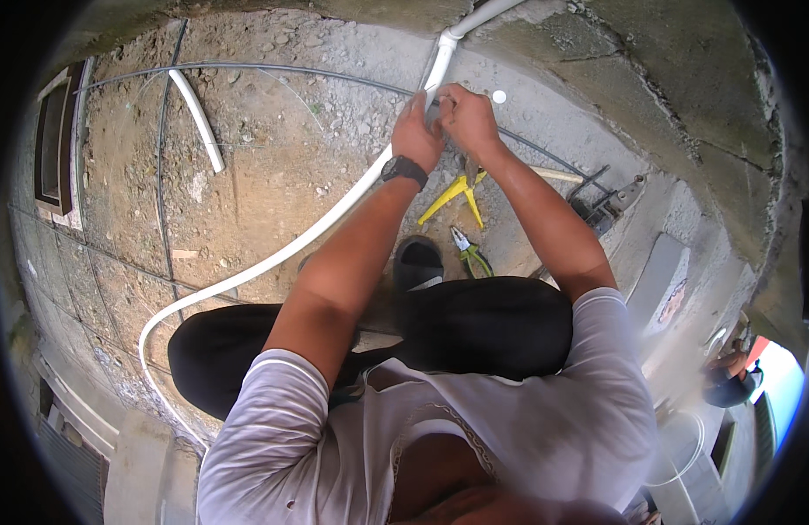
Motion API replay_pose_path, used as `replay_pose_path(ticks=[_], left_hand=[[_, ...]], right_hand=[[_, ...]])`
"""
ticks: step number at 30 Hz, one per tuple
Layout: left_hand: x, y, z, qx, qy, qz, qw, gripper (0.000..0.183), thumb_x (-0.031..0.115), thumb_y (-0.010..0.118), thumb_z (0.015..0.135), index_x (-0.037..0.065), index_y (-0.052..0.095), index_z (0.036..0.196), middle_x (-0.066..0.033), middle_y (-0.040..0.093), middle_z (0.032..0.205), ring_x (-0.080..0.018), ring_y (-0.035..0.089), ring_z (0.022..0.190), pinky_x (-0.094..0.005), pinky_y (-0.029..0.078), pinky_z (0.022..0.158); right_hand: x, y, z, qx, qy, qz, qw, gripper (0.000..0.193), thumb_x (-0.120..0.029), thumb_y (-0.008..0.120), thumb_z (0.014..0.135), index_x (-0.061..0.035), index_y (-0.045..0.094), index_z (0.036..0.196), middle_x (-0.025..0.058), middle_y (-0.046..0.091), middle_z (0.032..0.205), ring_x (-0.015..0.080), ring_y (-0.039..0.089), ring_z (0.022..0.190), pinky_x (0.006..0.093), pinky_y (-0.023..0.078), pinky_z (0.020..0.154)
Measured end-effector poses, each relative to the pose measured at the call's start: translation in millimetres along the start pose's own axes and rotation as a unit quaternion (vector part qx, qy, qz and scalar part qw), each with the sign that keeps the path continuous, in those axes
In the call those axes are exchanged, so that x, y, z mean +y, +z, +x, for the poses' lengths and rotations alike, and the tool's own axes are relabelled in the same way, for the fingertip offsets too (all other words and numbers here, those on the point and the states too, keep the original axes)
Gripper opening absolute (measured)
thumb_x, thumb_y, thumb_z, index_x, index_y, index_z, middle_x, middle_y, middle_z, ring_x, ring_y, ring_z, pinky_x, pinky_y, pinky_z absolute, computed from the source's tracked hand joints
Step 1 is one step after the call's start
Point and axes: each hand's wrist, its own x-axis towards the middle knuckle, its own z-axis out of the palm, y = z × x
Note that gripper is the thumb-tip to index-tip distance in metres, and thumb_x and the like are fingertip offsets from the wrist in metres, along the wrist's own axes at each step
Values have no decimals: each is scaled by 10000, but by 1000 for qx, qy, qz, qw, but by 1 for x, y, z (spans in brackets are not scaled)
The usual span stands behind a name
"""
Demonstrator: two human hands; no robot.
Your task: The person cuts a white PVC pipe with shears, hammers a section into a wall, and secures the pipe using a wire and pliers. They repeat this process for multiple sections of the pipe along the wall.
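A long white plastic pipe curves up from the lower left and passes beneath my hands to a white fitting at the top. My left hand, a dark watch at its wrist, is closed over the pipe where a thin dark steel bar crosses it. Close beside it, my right hand has its fingers pinched together near the same crossing. Something small and greyish shows between the hands, too hidden to name. Below them, yellow-handled pincers lie with handles spread. Green-handled pliers rest nearer my shoe.
A short white pipe piece lies on the dirt at left, near another steel bar. Concrete wall rises at upper right. A dark-framed opening is at far left. Another person is partly visible at far right.
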Motion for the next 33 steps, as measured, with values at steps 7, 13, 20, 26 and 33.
replay_pose_path(ticks=[7,13,20,26,33], left_hand=[[-57,36,17,29,119,86,989,431,84,667,883,-8,639,1304,-225,634,1297,-409,574,1221,-459,468,1057],[-39,18,22,4,43,-34,998,353,74,686,852,39,699,1203,-183,669,1179,-389,604,1109,-460,494,978],[-38,23,27,78,9,-62,995,227,69,710,838,47,723,1064,-168,680,1071,-383,617,1044,-466,501,918],[-41,21,30,76,10,-88,993,238,61,724,818,29,710,1054,-169,683,1037,-392,618,1015,-473,500,904],[-44,-1,32,-10,-4,-116,993,703,95,757,819,61,504,1473,-176,728,1154,-386,677,1064,-429,540,938]], right_hand=[[7,24,-16,43,-61,1,997,205,-193,646,916,-66,704,1066,222,720,895,435,699,851,487,570,764],[7,13,0,-18,-119,-86,989,123,-125,654,937,-59,687,1036,226,714,853,428,709,795,491,568,708],[-9,8,34,-44,-229,-268,935,126,-174,701,880,-98,716,979,103,708,850,311,663,938,422,532,816],[-10,12,27,-96,-294,-424,851,152,-191,678,803,-108,720,923,69,701,852,236,634,952,359,489,810],[-13,36,22,-64,-134,-417,897,157,-195,639,854,-91,740,913,145,735,806,311,704,824,418,543,789]])
